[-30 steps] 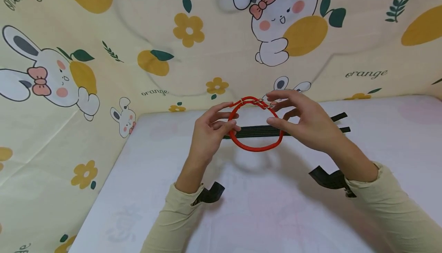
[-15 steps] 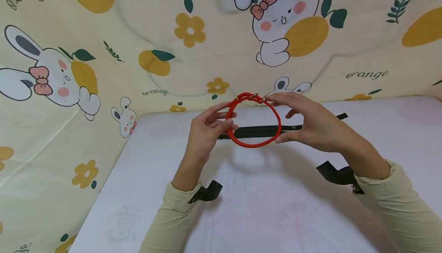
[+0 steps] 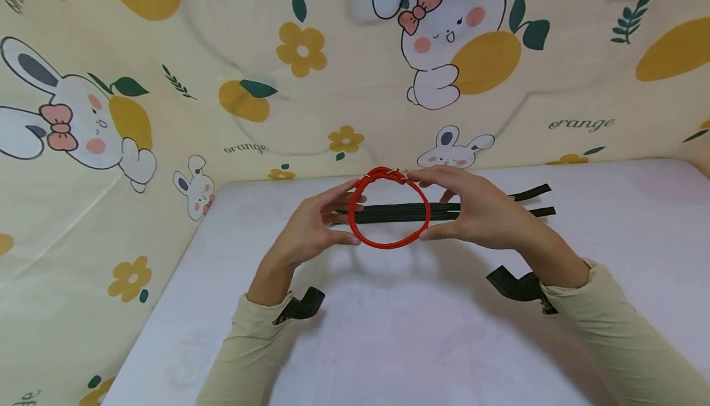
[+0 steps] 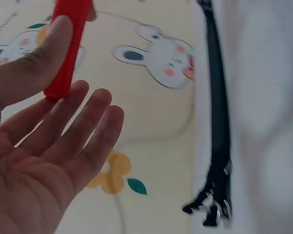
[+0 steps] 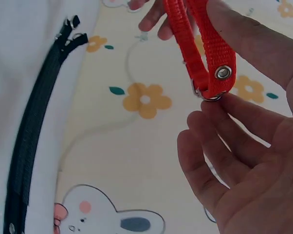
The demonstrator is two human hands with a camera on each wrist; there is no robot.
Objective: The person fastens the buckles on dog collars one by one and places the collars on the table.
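A red webbing collar [image 3: 389, 246], closed into a ring, is held up over the white table. My left hand [image 3: 302, 227] holds its left side between thumb and fingertips; the left wrist view shows the thumb across the red band [image 4: 74, 54]. On the opposite side my right hand [image 3: 488, 212] pinches it near the top and bottom. A metal eyelet [image 5: 223, 72] and a metal ring [image 5: 212, 99] show at the collar's end in the right wrist view. Behind the collar, a bundle of black straps [image 3: 388, 213] with metal fittings lies on the table.
The white table [image 3: 399, 332] runs back to a cream cloth [image 3: 333, 85] printed with rabbits, flowers and oranges. Black strap ends [image 3: 542, 212] stick out beyond the right hand. A black band [image 3: 516, 286] hangs from each wrist.
The collar has shifted a little left and down, and both hands with it. My left thumb has gone from the side of the ring to its lower edge; the right hand's thumb has dropped too.
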